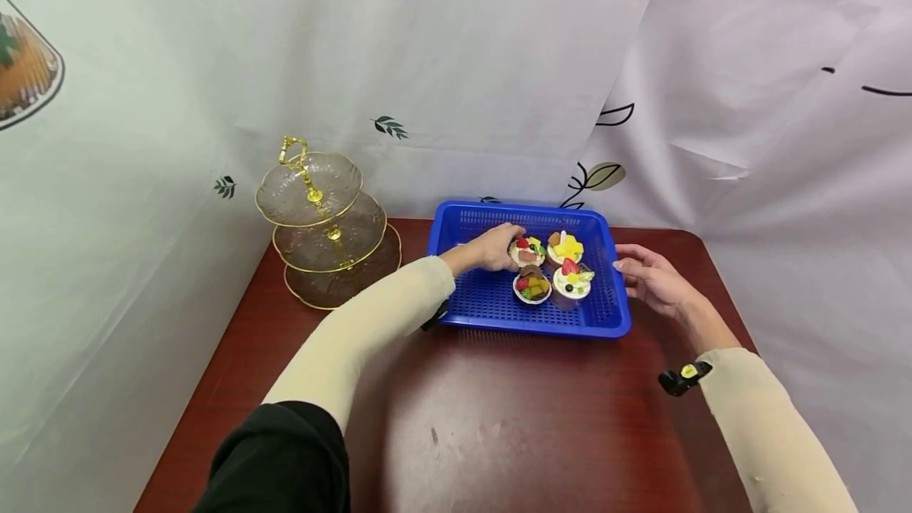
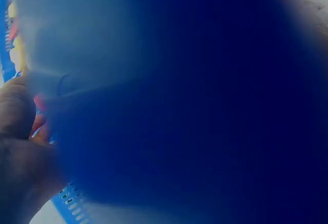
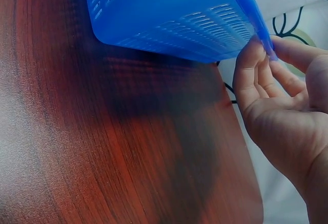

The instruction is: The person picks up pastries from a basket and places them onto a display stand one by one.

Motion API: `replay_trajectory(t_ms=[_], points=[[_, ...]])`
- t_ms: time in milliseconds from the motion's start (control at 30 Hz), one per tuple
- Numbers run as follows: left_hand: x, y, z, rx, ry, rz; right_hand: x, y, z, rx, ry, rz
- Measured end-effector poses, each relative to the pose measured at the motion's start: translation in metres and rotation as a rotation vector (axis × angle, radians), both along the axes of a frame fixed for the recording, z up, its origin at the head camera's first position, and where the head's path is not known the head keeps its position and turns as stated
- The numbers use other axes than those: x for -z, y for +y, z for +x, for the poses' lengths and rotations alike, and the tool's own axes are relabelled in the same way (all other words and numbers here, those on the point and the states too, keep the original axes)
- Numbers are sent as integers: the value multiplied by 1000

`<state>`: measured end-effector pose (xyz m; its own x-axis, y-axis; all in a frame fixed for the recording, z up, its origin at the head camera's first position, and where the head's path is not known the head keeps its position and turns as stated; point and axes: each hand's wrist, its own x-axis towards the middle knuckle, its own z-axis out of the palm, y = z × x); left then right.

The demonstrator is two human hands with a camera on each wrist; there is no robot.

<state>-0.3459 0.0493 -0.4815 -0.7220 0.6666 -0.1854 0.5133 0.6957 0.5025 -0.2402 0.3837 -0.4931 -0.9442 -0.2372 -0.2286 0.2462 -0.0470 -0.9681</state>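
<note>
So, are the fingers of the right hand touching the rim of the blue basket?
Touching. In the right wrist view, the fingers of the right hand rest against the rim of the blue basket, with no gap between them.

Four cupcakes (image 1: pixel 550 267), one blue basket (image 1: pixel 492 303), one three-tier stand (image 1: pixel 324 220), two hands.

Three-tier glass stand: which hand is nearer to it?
Left. The left hand is in the blue basket, beside the three-tier glass stand; the right hand touches the basket's far rim.
</note>
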Motion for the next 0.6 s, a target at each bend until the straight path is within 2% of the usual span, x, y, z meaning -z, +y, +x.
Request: replay_trajectory(t_ms=[267, 400, 600], points=[[11, 6, 12, -75, 109, 50, -3, 0, 0, 8, -4, 10], [17, 8, 16, -116, 112, 83, -3, 0, 1, 13, -4, 20], [24, 8, 16, -170, 76, 146, -2, -1, 2, 0, 2, 6]])
